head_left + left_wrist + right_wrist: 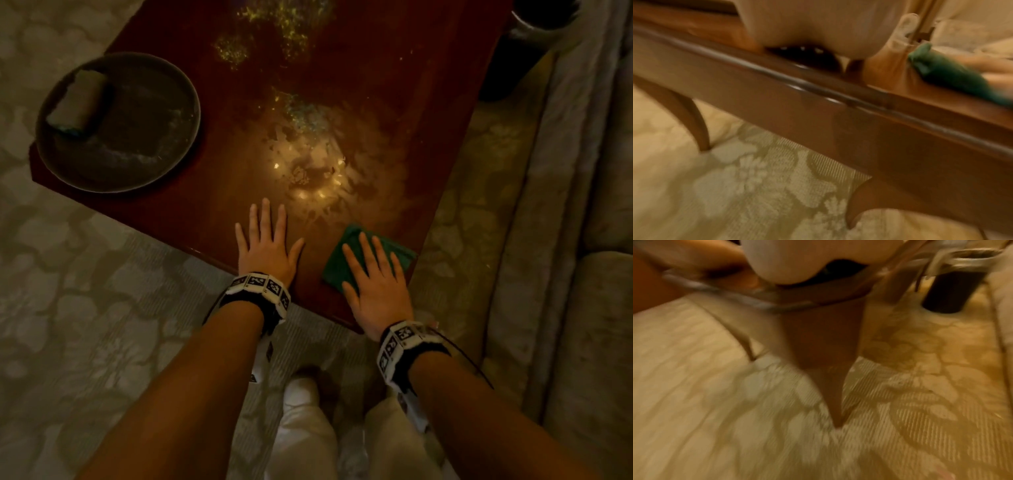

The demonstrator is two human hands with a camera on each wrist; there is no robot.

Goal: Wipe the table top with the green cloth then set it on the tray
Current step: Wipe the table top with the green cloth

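A folded green cloth [346, 255] lies on the dark red wooden table top [222, 178] at its near right corner. My right hand [373, 274] presses flat on the cloth with straight, spread fingers. My left hand [265, 240] rests flat on the bare table near the front edge, to the left of the cloth, holding nothing. A round dark tray [118, 121] sits at the table's left end. In the left wrist view the cloth [947, 73] shows at the right with blurred fingers on it.
A rolled pale towel [77, 101] lies in the tray. A lamp glare and smears mark the table's middle. A light sofa [565, 240] runs along the right. A dark cylindrical bin [953, 282] stands beyond the table. Patterned carpet [85, 308] covers the floor.
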